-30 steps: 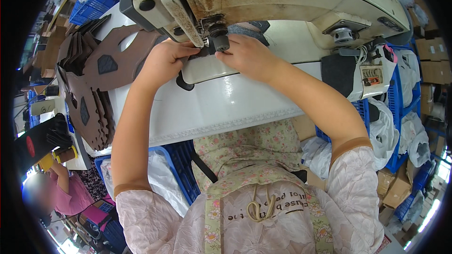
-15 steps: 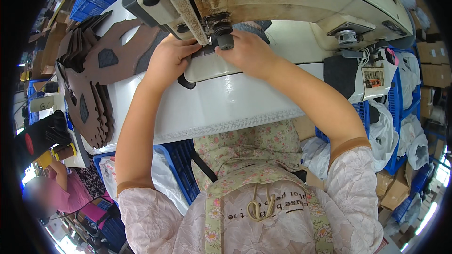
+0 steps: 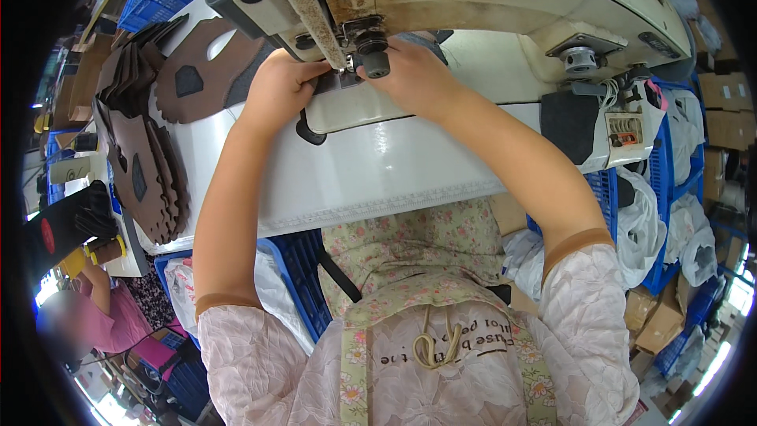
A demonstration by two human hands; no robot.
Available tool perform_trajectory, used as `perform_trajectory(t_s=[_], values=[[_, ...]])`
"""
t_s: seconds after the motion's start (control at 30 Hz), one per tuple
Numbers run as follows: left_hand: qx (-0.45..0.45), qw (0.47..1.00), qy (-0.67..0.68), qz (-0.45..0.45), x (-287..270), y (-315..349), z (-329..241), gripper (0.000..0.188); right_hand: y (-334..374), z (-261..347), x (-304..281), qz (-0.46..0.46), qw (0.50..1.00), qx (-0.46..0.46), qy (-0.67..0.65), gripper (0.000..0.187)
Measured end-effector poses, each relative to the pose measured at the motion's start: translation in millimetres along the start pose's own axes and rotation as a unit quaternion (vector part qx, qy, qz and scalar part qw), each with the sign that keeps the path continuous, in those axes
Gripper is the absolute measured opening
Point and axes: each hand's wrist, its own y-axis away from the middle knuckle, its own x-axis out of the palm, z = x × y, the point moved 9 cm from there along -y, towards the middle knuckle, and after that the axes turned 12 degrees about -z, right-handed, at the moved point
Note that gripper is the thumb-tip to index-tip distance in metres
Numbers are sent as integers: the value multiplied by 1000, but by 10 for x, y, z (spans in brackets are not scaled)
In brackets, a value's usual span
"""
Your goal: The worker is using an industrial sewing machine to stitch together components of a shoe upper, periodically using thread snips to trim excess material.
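Note:
A sewing machine (image 3: 465,0) with a cream, brown-stained body spans the far side of the white table. My left hand (image 3: 280,87) is closed, thumb and fingers pinching the edge of a brown leather-like piece (image 3: 177,102) left of the presser foot (image 3: 347,71). This piece has a curved cutout, a dark patch and a dark grey section. Closed too, my right hand (image 3: 410,79) grips work at the right of the foot, its fingertips partly hidden by a black knob (image 3: 375,63). Dark grey material (image 3: 434,38) shows behind it, apparently part of the same piece.
Stacked brown cut pieces (image 3: 142,177) with toothed edges lie on the table's left, others (image 3: 126,71) behind them. A dark swatch (image 3: 569,128) sits at right. Blue crates (image 3: 300,276) holding white bags stand below the table. Another person (image 3: 118,319) is at lower left.
The brown piece has shifted and turned slightly at the left, its near edge drawing away from the front stack. Both hands stay by the presser foot, the left slightly turned.

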Motion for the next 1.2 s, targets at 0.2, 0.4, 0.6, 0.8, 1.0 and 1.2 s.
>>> perform_trajectory(t_s=[0.2, 0.4, 0.6, 0.8, 1.0, 1.2], values=[[23, 999, 13, -25, -1, -6, -5, 49, 6, -38, -15, -5, 1000, 29, -8, 21], [43, 998, 6, -54, -12, -8, -48, 47, -4, -42, -30, -17, 1000, 17, -20, 18], [54, 993, 14, -106, -9, 46, -31, 42, 11, 56, -37, -44, 996, -48, 68, 14], [31, 995, 25, -94, 40, 42, 49, 37, 18, 52, -34, -40, 996, -48, 70, 13], [44, 995, -1, -88, 34, 40, 34, 33, 19, 23, -4, -39, 995, -44, 79, 14], [33, 996, 12, -86, 46, 34, 36, 35, 20, 35, 2, -40, 994, -62, 78, 14]])
